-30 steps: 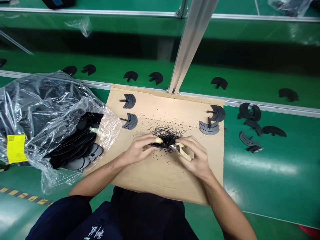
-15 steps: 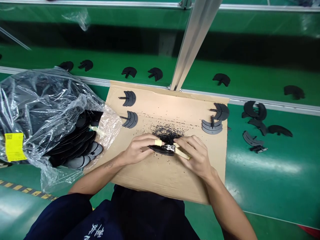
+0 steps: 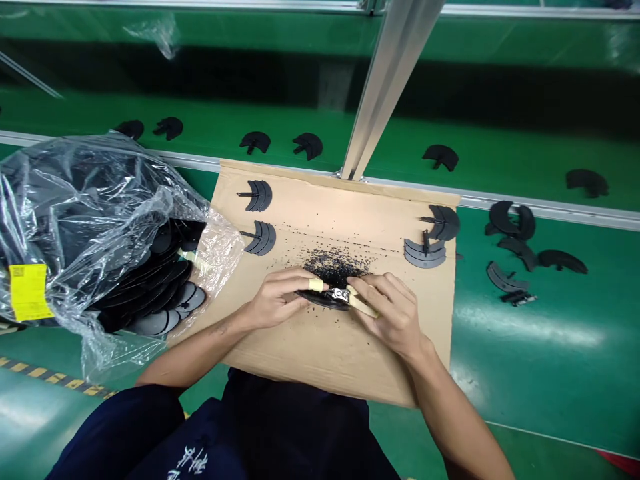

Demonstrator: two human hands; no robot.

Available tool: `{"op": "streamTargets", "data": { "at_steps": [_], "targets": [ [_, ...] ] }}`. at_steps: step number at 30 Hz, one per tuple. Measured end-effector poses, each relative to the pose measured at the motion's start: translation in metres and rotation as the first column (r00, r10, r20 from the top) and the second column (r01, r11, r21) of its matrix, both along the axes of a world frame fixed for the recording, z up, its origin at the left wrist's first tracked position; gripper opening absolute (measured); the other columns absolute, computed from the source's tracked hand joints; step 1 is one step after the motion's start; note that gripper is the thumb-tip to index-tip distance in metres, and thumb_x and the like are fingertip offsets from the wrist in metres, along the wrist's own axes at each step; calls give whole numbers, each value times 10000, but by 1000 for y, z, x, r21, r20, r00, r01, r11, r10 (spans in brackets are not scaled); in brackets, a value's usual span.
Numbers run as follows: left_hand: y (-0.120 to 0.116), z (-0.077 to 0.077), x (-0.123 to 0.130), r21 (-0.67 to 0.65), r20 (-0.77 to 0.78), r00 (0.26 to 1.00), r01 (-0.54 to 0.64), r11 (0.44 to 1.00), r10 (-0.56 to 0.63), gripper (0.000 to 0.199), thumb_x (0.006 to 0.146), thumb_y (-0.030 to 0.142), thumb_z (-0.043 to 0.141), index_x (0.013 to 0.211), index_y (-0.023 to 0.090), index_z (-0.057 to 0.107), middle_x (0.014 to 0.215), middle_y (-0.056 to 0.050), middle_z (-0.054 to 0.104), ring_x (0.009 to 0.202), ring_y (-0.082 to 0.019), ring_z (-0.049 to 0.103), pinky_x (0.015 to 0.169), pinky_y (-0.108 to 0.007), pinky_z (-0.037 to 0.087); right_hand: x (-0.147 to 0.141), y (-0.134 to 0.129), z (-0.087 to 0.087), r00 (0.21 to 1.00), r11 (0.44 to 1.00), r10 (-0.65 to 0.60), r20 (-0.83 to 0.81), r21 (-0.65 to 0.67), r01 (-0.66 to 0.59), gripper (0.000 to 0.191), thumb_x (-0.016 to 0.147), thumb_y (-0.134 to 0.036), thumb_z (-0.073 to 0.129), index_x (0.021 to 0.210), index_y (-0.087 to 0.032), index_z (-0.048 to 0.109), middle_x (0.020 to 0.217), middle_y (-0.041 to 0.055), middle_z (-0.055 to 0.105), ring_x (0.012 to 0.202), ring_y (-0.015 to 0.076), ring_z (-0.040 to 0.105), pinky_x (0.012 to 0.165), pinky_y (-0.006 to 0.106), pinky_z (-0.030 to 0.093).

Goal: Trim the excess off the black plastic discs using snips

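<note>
Between thumb and fingers, my left hand [image 3: 280, 297] grips a black curved plastic part [image 3: 325, 302] above the cardboard sheet. Yellow tape wraps one of its fingertips. My right hand [image 3: 393, 312] is closed around the pale yellow handles of small cutting pliers [image 3: 341, 295], whose metal jaws rest at the upper edge of the black part. Just beyond my hands lies a dark pile of tiny black plastic scraps [image 3: 336, 264], partly hidden by my fingers and scattered across the cardboard.
The cardboard sheet [image 3: 300, 360] covers the green bench. Fanned black parts [image 3: 260, 196] lie at its left, others [image 3: 425, 253] at its right. A clear plastic bag [image 3: 100, 193] of black parts stands left. Loose parts [image 3: 510, 220] sit farther right. A metal post [image 3: 385, 100] rises behind.
The handles of the pliers have come closer together in my right hand. My left hand and the black part stay nearly in place.
</note>
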State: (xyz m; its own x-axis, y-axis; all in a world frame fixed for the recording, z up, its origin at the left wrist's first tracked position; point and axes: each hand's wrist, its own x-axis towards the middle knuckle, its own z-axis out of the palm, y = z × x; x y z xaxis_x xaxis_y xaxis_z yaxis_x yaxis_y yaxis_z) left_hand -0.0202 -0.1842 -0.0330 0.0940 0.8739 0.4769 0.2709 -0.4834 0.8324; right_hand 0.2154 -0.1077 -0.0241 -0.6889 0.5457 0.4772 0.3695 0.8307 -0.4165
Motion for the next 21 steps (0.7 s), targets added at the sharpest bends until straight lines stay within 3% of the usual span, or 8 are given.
{"op": "streamTargets", "data": {
  "at_steps": [9, 13, 18, 21],
  "targets": [
    [-3, -1, 6, -16, 62, 997, -48, 999, 49, 231, 900, 169, 704, 1124, 187, 754, 935, -101, 787, 845, -176, 742, 747, -287, 610, -1, -6, 4, 998, 998, -18, 60, 58, 14, 301, 967, -227, 595, 1262, -228, 655, 858, 61, 713, 724, 186, 596, 651, 323, 479],
    [-2, -2, 6, -1, 82, 996, -25, 1000, 25, 231, 895, 174, 712, 1121, 192, 756, 926, -96, 788, 826, -171, 740, 727, -281, 604, -1, -10, 2, 996, 996, -66, 67, 72, 61, 235, 967, -209, 583, 1167, -223, 706, 781, 46, 703, 658, 159, 587, 606, 302, 454],
    [1, -3, 6, -62, 63, 998, 30, 998, -26, 202, 907, 189, 694, 1105, 168, 733, 1000, -110, 769, 916, -183, 726, 826, -306, 586, -5, -7, 3, 992, 978, 30, -121, -204, -54, 189, 973, -224, 554, 1087, -213, 706, 765, 44, 680, 648, 156, 613, 595, 289, 491],
    [3, -5, 9, -197, 79, 997, -9, 980, 25, 224, 945, 289, 651, 1120, 158, 699, 1036, -104, 753, 967, -199, 714, 886, -324, 570, -2, 0, 8, 980, 965, 20, -196, -253, -70, 210, 955, -240, 583, 1145, -229, 673, 845, 60, 697, 701, 180, 641, 615, 309, 514]
  ]
}}
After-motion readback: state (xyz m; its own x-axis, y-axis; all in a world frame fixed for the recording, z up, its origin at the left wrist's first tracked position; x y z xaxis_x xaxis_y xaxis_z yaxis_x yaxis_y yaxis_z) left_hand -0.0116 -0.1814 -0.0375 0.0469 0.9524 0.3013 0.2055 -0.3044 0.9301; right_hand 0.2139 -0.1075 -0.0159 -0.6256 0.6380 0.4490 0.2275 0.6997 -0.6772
